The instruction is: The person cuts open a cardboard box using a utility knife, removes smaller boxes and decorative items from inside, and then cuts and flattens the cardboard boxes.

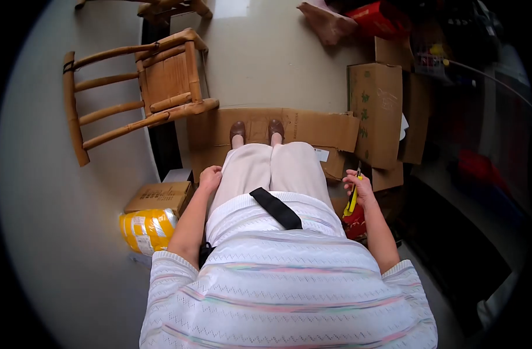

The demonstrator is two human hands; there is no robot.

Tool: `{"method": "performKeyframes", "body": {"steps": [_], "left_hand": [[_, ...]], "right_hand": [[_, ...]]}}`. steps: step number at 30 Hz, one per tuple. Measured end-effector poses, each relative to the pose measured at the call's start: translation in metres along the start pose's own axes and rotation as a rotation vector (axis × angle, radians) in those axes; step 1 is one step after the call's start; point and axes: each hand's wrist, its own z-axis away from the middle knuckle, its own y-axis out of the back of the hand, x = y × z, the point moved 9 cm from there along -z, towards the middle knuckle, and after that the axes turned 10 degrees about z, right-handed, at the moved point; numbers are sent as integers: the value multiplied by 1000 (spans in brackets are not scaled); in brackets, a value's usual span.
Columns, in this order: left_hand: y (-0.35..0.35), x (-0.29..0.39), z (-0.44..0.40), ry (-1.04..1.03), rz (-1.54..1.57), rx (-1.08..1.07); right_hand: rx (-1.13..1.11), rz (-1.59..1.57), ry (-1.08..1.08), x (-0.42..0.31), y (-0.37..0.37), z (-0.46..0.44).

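Observation:
My right hand is closed around a yellow utility knife, its dark tip pointing away from me beside my right thigh. My left hand hangs against the outer side of my left thigh; its fingers are curled and I see nothing in them. Below my feet lies a flattened cardboard sheet. To the left of my left forearm sit a small cardboard box and a parcel wrapped in yellow tape.
A bamboo chair lies at the upper left, with part of another above it. Tall cardboard boxes stand at the right. A red bag is at the upper right, and a dark bench-like object is at the lower right.

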Motion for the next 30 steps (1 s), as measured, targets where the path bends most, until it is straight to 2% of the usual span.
{"method": "performKeyframes", "body": {"steps": [5,11,14,18,19,20,23,26,28,30], "left_hand": [[23,-12,-13,41,-209,-73],[10,23,-45,-44,-276,-129],[-22,62,-55,-149,-329,-186],[-76,103,-61,-142,-342,-187],[-92,125,-44,-36,-336,-221],[-113,122,-62,-212,-409,-223],[-162,181,-32,-318,-590,-215],[-195,235,1,-406,-631,-154],[-208,251,12,-475,-524,-161],[-219,250,13,-434,-416,-279]], "right_hand": [[13,-127,-68,68,-26,23],[83,-244,-97,104,-8,31],[80,-291,-84,110,18,25],[105,-342,-62,109,71,17],[112,-363,-55,113,89,15],[119,-380,-50,116,107,15],[152,-365,-58,127,157,17],[203,-361,-72,147,203,10],[245,-391,-109,141,219,17],[235,-358,-100,136,224,11]]}}
